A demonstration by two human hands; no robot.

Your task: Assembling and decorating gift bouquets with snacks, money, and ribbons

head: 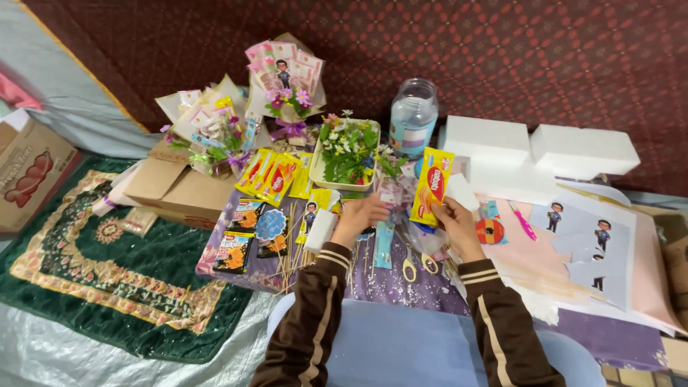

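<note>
The right hand pinches the lower edge of a yellow snack packet, fingers closed on it and holding it upright above the purple table. The left hand sits just left of the packet, fingers curled loosely around something small and clear; what it grips I cannot tell. Directly under the packet lie yellow-handled scissors, and to its left a bundle of wooden skewers fans out beside a white foam block. Beyond the packet stands a tray of small flowers, with a clear plastic jar just behind the packet. Further left of the packet, more yellow packets lie in a row, and behind them are two wrapped bouquets above a cardboard box. To the packet's right sit large white foam slabs, a pink pen and cut-out paper figures.
</note>
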